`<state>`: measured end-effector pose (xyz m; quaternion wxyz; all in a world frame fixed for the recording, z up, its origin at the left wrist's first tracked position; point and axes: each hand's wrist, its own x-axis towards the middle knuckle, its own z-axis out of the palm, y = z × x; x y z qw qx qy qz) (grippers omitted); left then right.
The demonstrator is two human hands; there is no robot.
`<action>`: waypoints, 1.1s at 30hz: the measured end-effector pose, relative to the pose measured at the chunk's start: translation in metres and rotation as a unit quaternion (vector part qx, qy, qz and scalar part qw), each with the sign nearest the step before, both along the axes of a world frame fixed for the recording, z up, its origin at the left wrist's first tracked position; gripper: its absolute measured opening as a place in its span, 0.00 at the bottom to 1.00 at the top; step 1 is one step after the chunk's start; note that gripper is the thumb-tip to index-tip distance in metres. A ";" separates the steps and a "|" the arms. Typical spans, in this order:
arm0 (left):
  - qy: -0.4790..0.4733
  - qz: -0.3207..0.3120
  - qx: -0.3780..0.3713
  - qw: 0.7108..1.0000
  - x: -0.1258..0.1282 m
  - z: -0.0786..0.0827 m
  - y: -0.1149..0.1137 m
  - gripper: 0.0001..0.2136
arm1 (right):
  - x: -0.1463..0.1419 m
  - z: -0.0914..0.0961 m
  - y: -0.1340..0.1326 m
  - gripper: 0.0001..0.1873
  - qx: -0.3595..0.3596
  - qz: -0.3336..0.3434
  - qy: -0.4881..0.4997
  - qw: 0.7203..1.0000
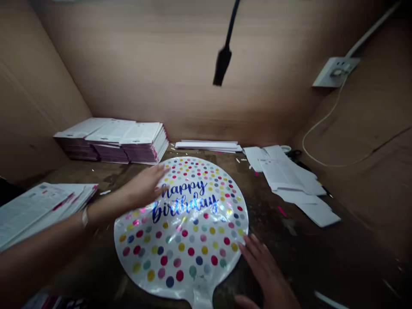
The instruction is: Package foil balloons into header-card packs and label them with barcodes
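A flat, round foil balloon (189, 231) lies on the dark table, white with many coloured dots and "happy birthday" in blue script. Its neck points toward me at the bottom edge of the view. My left hand (151, 182) rests on the balloon's upper left part, fingers stretched out and slightly blurred. At the lower right rim, my right hand (264, 270) touches the balloon's edge with its fingertips, fingers extended and thumb apart. Neither hand is closed around anything.
Stacks of printed cards (112, 139) stand at the back left. More printed sheets (41, 206) lie at the left. White paper envelopes (289, 180) are spread at the right, near scissors (294, 153). A black cable connector (222, 64) hangs above. A wall socket (336, 72) holds a plugged cord.
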<state>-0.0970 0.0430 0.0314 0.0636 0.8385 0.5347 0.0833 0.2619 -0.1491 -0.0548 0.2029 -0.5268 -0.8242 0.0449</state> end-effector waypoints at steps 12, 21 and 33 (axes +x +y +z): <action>-0.031 -0.203 -0.116 0.972 0.056 -0.046 -0.090 0.32 | -0.060 0.028 0.035 0.13 -0.070 0.032 0.166 0.983; -0.056 -0.083 -0.003 0.995 0.016 -0.069 -0.114 0.22 | -0.015 0.069 0.039 0.38 -0.154 0.145 0.018 0.977; -0.158 -0.127 -0.066 0.977 0.004 -0.061 -0.080 0.20 | 0.057 0.037 0.097 0.23 -0.184 0.084 0.033 0.979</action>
